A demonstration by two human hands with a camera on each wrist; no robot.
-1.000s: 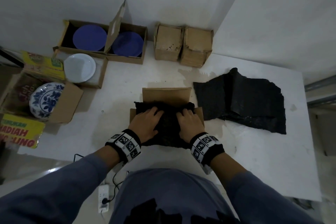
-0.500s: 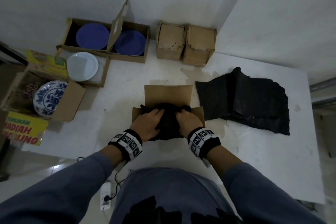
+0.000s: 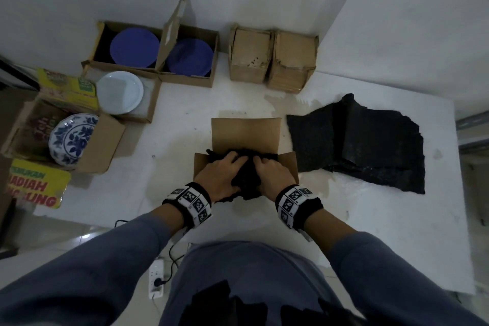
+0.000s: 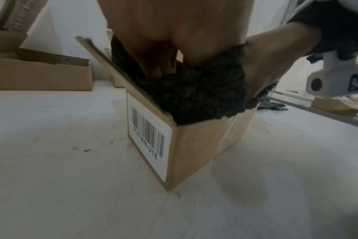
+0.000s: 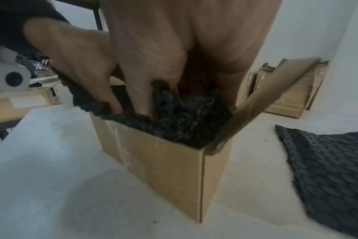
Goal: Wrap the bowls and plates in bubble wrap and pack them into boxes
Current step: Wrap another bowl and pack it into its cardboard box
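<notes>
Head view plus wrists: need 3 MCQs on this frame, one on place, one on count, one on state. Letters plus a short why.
1. Where does the loose black bubble wrap sheet lie relative to the open box?
A. On the table to the box's right
B. Inside the far left box
C. On the floor

2. How many solid blue plates show in the boxes by the wall?
A. One
B. Two
C. Four

3. What are the hands doing?
A. Resting flat on the table
B. Lifting a bare plate
C. Both pushing the black wrapped bundle into the open box

Answers:
1 A: the sheet lies spread on the table, right of the box.
2 B: one blue plate and a second blue plate sit in adjoining boxes.
3 C: the left hand and right hand have fingers dug into the bundle, part of which hangs over the box's near edge.
</notes>
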